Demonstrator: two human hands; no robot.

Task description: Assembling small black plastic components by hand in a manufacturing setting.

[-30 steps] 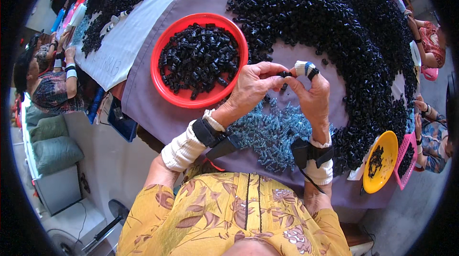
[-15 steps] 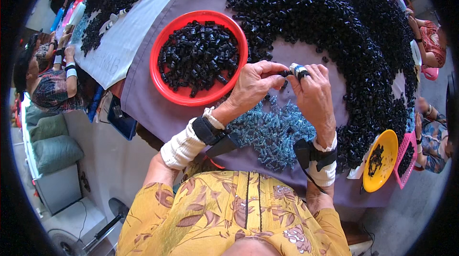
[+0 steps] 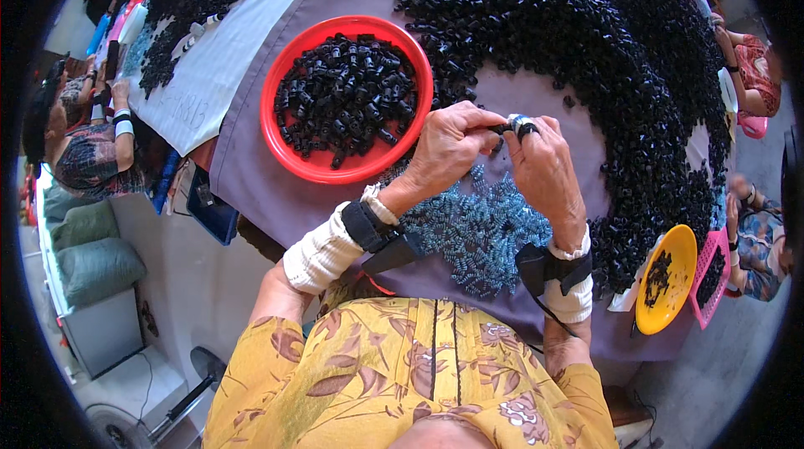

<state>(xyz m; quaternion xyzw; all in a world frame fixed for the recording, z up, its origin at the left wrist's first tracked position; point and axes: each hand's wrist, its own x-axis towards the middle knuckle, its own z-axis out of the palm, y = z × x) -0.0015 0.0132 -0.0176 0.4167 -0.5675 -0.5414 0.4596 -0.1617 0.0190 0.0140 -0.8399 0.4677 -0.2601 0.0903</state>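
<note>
My left hand [image 3: 450, 147] pinches a small black plastic part [image 3: 501, 128] between thumb and forefinger. Against its other end press the curled fingers of my right hand [image 3: 543, 166], so both hands meet on it. White and blue tape and a black band wrap a finger of the right hand. Just below my hands lies a heap of small blue coil springs [image 3: 486, 235]. Left of them a round red tray [image 3: 279, 143] holds many black plastic parts. Whether a spring sits inside the held part is hidden by my fingers.
A large heap of loose black parts [image 3: 645, 114] curves round the far and right side of the purple-grey cloth [image 3: 276, 206]. At the right edge stand a yellow plate [image 3: 682, 281] and a pink basket [image 3: 703, 307]. Other people sit at both sides.
My hands stay together at nearly the same spot on the black part. The right hand's fingers have curled in slightly, and the view has shifted a little.
</note>
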